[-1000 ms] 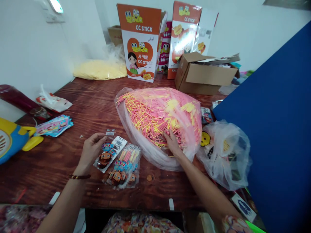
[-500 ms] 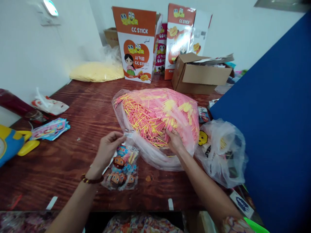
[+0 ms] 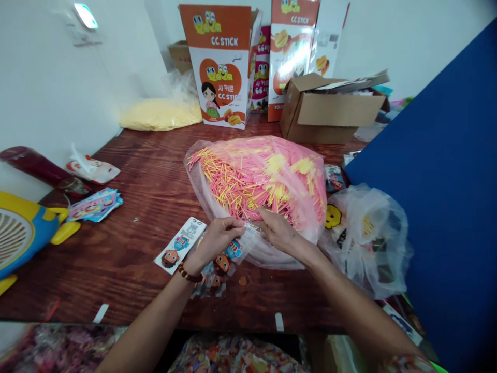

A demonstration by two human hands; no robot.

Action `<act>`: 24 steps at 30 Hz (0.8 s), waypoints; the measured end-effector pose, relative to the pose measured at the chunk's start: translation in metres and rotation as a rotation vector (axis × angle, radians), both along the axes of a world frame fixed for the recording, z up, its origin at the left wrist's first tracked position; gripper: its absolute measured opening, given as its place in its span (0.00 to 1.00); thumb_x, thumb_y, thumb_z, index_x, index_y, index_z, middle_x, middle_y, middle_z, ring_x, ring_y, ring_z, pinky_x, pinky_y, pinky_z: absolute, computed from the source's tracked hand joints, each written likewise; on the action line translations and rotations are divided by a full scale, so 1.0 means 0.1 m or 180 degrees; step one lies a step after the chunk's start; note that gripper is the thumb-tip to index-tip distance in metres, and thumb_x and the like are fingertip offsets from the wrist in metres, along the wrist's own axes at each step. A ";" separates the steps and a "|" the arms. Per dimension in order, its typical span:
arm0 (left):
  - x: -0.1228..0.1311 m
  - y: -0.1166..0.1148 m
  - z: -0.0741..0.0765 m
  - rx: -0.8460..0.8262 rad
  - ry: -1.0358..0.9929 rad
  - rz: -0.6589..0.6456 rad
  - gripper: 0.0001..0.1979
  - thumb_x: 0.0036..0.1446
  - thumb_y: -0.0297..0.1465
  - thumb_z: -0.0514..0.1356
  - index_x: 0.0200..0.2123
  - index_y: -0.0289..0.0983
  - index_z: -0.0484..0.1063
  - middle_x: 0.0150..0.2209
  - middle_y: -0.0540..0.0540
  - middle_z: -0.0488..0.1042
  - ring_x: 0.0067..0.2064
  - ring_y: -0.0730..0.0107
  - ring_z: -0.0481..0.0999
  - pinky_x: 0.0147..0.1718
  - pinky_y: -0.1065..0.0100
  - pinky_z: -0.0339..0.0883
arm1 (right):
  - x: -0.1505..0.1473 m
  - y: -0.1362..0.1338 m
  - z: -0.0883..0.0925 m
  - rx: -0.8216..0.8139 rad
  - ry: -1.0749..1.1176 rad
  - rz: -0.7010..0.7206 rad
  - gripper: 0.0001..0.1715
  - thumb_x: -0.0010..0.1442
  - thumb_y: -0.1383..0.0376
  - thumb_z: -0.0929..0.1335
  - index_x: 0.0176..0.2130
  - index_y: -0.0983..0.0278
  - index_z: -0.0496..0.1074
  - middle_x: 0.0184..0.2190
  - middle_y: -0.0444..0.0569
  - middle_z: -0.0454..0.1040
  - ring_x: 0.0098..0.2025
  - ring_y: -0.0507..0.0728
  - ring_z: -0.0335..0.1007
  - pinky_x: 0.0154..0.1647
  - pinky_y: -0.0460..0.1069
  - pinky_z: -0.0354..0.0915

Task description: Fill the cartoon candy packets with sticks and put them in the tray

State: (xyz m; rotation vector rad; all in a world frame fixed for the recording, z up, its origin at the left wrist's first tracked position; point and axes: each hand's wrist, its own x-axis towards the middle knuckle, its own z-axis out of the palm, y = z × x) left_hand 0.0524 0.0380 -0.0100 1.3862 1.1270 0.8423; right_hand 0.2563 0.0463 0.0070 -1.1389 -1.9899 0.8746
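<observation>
- Left hand (image 3: 216, 241): thumb and fingers pinched together on the upper end of a printed packet (image 3: 232, 254).
- Right hand (image 3: 280, 231): fingers bent, tips close by the packet's upper end — grip and contents hidden, cannot tell.
- Packet: small, glossy, tilted, with blue lettering and a brown cartoon figure; it hangs below the left fingertips, before the large bag.
- Large bag (image 3: 205, 196): transparent, slack-rimmed, mouth spread toward the hands; thin pink and yellow sticks (image 3: 227, 181) lie loose just beyond the fingertips.
- Flat packets (image 3: 180, 244): just left of the left hand.
- Edges: the table (image 3: 151, 191) ends below both forearms; a white plastic bag (image 3: 370, 243) and blue panel (image 3: 446, 197) bound the right hand's side.
- Room: wood surface runs leftward beyond the flat packets.
</observation>
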 end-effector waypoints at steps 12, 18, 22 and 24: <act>-0.01 -0.12 -0.04 0.0728 0.0166 -0.0062 0.14 0.62 0.40 0.59 0.29 0.36 0.75 0.28 0.49 0.74 0.31 0.70 0.69 0.32 0.71 0.62 | -0.14 -0.05 0.22 -0.0578 0.2803 -0.0952 0.09 0.62 0.58 0.66 0.43 0.57 0.66 0.27 0.40 0.71 0.30 0.53 0.70 0.37 0.50 0.68; 0.06 -0.14 0.03 0.0741 0.0185 -0.0111 0.14 0.63 0.38 0.58 0.28 0.36 0.74 0.27 0.50 0.72 0.31 0.71 0.68 0.32 0.71 0.61 | -0.35 -0.07 0.33 -0.0486 0.3305 -0.0872 0.08 0.62 0.58 0.66 0.41 0.57 0.64 0.30 0.41 0.70 0.36 0.54 0.75 0.44 0.53 0.71; 0.08 -0.14 0.05 0.0679 0.0112 -0.0065 0.14 0.62 0.38 0.58 0.28 0.36 0.74 0.27 0.50 0.73 0.31 0.71 0.69 0.31 0.72 0.62 | -0.40 -0.11 0.21 -0.0620 0.3039 -0.0804 0.07 0.64 0.57 0.64 0.39 0.57 0.65 0.30 0.42 0.72 0.41 0.56 0.76 0.48 0.54 0.71; 0.09 -0.14 0.05 0.0675 0.0104 -0.0002 0.14 0.62 0.38 0.59 0.28 0.36 0.74 0.27 0.50 0.73 0.30 0.71 0.69 0.31 0.71 0.62 | -0.40 -0.15 0.16 -0.0667 0.2971 -0.0761 0.06 0.64 0.58 0.64 0.37 0.58 0.66 0.31 0.42 0.74 0.44 0.57 0.76 0.51 0.55 0.69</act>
